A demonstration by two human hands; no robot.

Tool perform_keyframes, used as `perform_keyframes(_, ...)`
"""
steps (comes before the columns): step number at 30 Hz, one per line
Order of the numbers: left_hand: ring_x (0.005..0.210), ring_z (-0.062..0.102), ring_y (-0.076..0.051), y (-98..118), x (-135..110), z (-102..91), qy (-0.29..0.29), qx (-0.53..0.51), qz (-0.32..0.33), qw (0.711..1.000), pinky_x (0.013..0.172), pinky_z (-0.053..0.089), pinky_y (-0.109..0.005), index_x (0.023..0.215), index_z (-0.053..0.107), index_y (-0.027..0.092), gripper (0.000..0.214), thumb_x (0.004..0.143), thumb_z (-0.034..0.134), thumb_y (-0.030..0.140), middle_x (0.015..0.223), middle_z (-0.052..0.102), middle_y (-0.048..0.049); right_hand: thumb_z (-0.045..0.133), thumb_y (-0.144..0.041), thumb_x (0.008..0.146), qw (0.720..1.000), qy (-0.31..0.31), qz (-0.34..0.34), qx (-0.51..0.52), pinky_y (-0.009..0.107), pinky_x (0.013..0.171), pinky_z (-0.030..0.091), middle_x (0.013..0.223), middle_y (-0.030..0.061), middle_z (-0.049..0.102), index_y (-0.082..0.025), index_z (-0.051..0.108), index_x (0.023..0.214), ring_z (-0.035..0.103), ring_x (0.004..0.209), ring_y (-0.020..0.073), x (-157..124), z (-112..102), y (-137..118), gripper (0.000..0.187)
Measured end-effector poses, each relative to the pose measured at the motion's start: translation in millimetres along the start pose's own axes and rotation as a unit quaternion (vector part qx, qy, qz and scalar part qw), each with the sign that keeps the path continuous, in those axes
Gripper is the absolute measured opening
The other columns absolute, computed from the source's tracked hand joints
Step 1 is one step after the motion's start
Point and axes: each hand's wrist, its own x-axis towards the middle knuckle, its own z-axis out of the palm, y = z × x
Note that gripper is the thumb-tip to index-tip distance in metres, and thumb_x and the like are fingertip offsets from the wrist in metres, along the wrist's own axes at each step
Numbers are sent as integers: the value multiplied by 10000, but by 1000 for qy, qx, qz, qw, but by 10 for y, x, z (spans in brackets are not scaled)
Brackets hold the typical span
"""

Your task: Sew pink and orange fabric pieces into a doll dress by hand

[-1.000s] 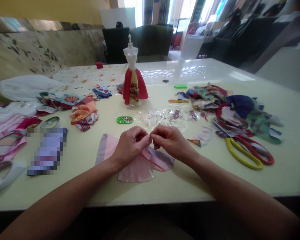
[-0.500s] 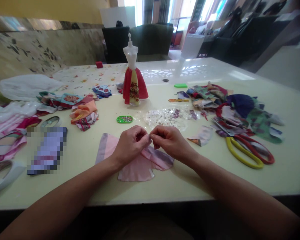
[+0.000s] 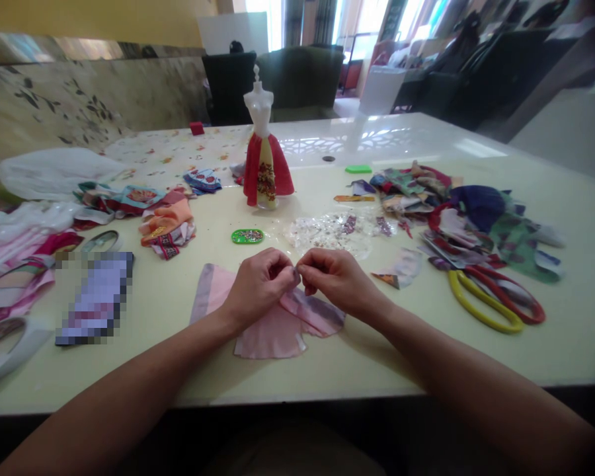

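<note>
My left hand (image 3: 258,285) and my right hand (image 3: 333,277) meet fingertip to fingertip just above a pink fabric piece (image 3: 272,330) that lies flat on the pale yellow table (image 3: 327,370). Both hands are closed in a pinch on something too small to make out at the top edge of the fabric. Beyond them lie a small green tray of beads (image 3: 246,236) and a clear bag of sequins (image 3: 330,233). A white doll mannequin in a red and yellow skirt (image 3: 266,162) stands upright further back.
A heap of cloth scraps (image 3: 456,218) and scissors with yellow and red handles (image 3: 496,304) lie at the right. Folded fabrics (image 3: 166,228), a white plastic bag (image 3: 54,172) and a blurred-out flat object (image 3: 94,297) fill the left. Dark chairs (image 3: 297,82) stand behind the table.
</note>
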Motion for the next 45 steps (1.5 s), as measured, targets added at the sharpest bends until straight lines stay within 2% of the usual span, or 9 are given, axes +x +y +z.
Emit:
perform_keyframes(9, 659, 515, -110, -1, 4, 1, -7, -133, -62, 989, 624, 411, -238, 741, 623, 160, 127, 817, 594, 257, 701, 590, 6, 633, -262, 760, 986, -17, 61, 153, 221, 518, 468, 573, -27, 606, -176, 644, 700, 565, 517, 90, 16, -3, 15, 106)
perform_keyframes(18, 658, 480, -105, -9, 23, -11, 16, -138, -65, 988, 618, 381, -236, 723, 602, 162, 111, 805, 583, 235, 696, 547, 20, 628, -226, 696, 982, 34, 85, 168, 236, 504, 407, 544, -33, 569, -173, 630, 653, 509, 489, 91, 62, -38, 40, 68)
perform_keyframes(21, 708, 502, -120, -19, 40, -23, 41, -119, -42, 991, 646, 400, -243, 680, 573, 171, 106, 778, 578, 211, 740, 544, 10, 618, -216, 672, 985, 58, 86, 139, 239, 521, 377, 548, -25, 571, -170, 630, 627, 505, 518, 96, 94, -104, 62, 66)
perform_keyframes(24, 884, 573, -162, -40, 56, -48, 66, -132, -19, 989, 745, 444, -267, 647, 551, 176, 99, 742, 577, 187, 878, 607, -27, 609, -204, 667, 989, 59, 90, 99, 247, 561, 385, 570, -3, 597, -165, 640, 612, 523, 568, 109, 126, -185, 89, 74)
perform_keyframes(29, 1038, 629, -205, -67, 87, -121, 50, -239, -67, 967, 919, 449, -332, 634, 558, 174, 84, 712, 589, 174, 1001, 723, -55, 571, -170, 680, 991, 55, 108, 54, 245, 600, 432, 591, 26, 639, -164, 638, 623, 584, 608, 132, 173, -272, 149, 88)
perform_keyframes(34, 915, 659, -173, -77, 146, -186, 46, -382, -138, 912, 880, 460, -298, 579, 546, 168, 119, 638, 645, 198, 901, 764, -57, 529, -124, 655, 981, 96, 158, -56, 218, 503, 411, 533, 20, 625, -164, 600, 592, 594, 520, 132, 222, -310, 226, 103)
perform_keyframes(37, 842, 672, -164, -107, 181, -202, 57, -427, -161, 888, 843, 489, -287, 588, 580, 159, 127, 614, 687, 223, 772, 737, -38, 530, -108, 647, 976, 95, 179, -81, 214, 465, 403, 488, 15, 604, -168, 579, 569, 587, 474, 136, 236, -337, 231, 109)
perform_keyframes(43, 700, 670, -138, -189, 226, -223, 110, -435, -145, 882, 764, 539, -289, 636, 575, 153, 132, 624, 686, 223, 674, 637, 21, 518, -84, 659, 965, 89, 213, -126, 208, 442, 416, 495, 19, 618, -170, 558, 575, 616, 463, 150, 255, -367, 180, 126)
perform_keyframes(45, 584, 595, -91, -200, 236, -238, 133, -412, -128, 892, 631, 504, -237, 640, 530, 159, 131, 636, 653, 203, 682, 621, 32, 511, -84, 671, 962, 82, 218, -140, 206, 446, 422, 502, 24, 628, -168, 559, 580, 618, 465, 148, 258, -369, 172, 133)
